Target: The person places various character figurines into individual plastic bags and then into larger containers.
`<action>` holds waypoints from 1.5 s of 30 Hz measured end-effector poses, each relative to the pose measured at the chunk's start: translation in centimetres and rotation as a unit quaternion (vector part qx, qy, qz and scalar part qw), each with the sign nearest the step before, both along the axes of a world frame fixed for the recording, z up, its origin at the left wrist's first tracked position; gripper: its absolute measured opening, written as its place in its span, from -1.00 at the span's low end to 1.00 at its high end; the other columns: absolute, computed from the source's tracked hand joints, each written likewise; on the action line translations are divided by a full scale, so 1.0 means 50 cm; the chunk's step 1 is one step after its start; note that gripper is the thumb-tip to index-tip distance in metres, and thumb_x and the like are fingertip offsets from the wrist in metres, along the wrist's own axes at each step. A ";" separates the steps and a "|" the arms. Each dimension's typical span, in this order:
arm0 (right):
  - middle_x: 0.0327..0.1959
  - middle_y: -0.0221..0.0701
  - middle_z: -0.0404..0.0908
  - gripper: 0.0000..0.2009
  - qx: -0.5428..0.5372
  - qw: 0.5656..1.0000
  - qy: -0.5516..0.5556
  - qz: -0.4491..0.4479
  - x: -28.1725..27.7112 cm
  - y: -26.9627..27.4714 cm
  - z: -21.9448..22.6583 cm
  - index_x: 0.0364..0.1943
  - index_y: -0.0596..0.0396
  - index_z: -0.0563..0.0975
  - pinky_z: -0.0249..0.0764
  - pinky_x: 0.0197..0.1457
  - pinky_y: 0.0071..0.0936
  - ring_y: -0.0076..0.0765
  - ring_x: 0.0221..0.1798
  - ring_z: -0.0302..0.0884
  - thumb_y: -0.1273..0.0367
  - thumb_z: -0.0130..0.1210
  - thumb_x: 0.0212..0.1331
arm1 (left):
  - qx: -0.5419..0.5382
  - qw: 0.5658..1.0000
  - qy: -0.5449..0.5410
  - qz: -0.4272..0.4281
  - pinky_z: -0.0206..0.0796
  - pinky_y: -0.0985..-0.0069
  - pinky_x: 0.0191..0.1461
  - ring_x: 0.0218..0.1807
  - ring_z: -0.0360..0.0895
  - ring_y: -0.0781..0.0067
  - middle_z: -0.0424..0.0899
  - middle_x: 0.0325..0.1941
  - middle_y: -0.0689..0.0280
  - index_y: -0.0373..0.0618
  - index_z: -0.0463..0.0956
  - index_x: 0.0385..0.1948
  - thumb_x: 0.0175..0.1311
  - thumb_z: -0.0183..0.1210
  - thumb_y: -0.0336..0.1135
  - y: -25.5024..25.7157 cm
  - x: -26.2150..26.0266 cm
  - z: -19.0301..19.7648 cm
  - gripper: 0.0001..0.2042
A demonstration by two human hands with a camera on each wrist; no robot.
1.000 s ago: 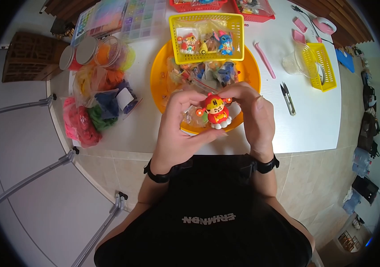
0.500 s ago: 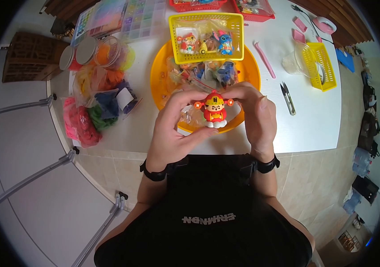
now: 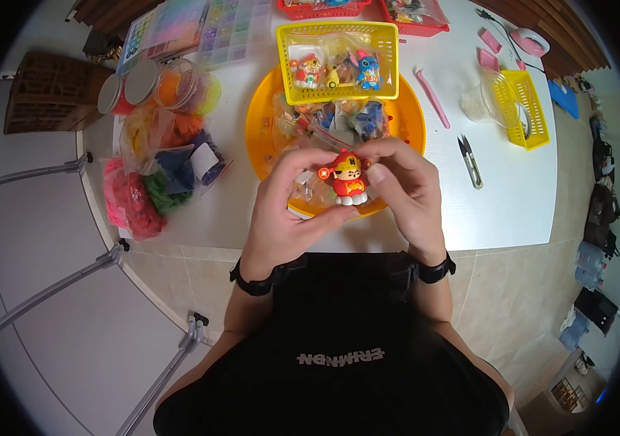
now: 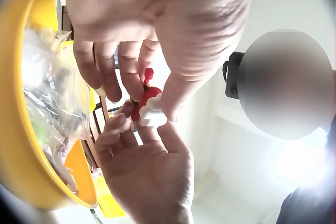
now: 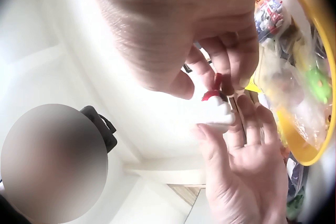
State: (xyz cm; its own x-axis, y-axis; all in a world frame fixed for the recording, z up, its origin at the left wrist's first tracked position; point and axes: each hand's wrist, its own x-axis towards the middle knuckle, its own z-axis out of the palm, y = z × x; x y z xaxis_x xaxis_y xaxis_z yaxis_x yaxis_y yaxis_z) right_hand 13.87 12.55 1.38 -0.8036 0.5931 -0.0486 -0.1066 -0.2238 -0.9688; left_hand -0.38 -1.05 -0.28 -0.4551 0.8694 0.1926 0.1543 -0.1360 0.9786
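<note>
A small red figurine (image 3: 348, 180) with a yellow hat front, coin-like side knobs and a white base is held upright above the orange basin (image 3: 255, 134). My left hand (image 3: 273, 211) grips it from the left, thumb under the white base and fingertips by its top. On the other side my right hand (image 3: 411, 192) pinches at the right knob with thumb and forefinger, partly covering it. In the left wrist view the white base (image 4: 153, 111) shows beside the left thumb. The right wrist view shows the figurine's underside (image 5: 218, 111) between both hands.
A yellow basket (image 3: 337, 98) with bagged figurines sits over the basin's far side. Bagged pieces (image 3: 310, 190) lie in the basin. Small scissors (image 3: 471, 161), a pink tool (image 3: 433, 98) and another yellow basket (image 3: 535, 109) are at right. Colourful bags (image 3: 132, 200) and jars (image 3: 141, 81) stand left.
The figurine straightened from a tilt, then turned slightly sideways. My right thumb came down and in to its right knob; the left hand shifted slightly left while keeping its grip.
</note>
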 end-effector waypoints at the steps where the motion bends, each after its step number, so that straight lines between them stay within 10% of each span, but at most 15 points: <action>1: -0.11 -0.41 0.63 -0.81 -0.002 1.000 -0.004 0.007 -0.003 0.000 -0.002 0.04 0.21 0.55 0.49 0.00 -0.62 -0.60 -0.10 0.57 0.46 0.12 0.42 | -0.006 1.000 0.008 0.000 0.41 0.42 0.21 0.09 0.59 0.38 0.60 0.05 0.22 -0.22 0.44 0.14 0.02 0.53 -0.48 0.001 0.000 0.000 -0.40; 21: -0.09 -0.39 0.67 -0.69 0.026 0.987 -0.004 -0.156 -0.012 0.041 -0.008 0.11 0.25 0.54 0.56 0.05 -0.58 -0.56 -0.08 0.63 0.56 0.25 0.30 | -0.233 0.862 0.402 0.203 0.18 0.05 0.27 0.17 0.39 -0.11 0.40 0.13 -0.06 -0.35 0.27 0.21 0.01 0.52 -0.09 0.088 0.050 -0.003 -0.19; 45: -0.17 -0.23 0.69 -0.70 0.305 0.944 -0.113 -0.061 -0.003 0.002 0.028 -0.08 0.21 0.63 0.61 -0.03 -0.40 -0.22 -0.12 0.69 0.49 0.39 0.09 | 0.035 0.935 0.342 0.085 0.45 0.19 0.24 0.21 0.54 -0.01 0.49 0.23 -0.03 -0.39 0.30 0.37 0.08 0.49 -0.39 0.030 0.011 -0.032 -0.22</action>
State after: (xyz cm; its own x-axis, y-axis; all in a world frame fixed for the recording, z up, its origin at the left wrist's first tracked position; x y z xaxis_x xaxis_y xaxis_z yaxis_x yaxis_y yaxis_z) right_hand 13.74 12.67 2.76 -0.7382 0.6527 0.1702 0.1284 0.3837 -0.9145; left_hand 0.18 0.43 -1.89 -0.3349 0.7707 0.5422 0.7657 -0.1127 0.6332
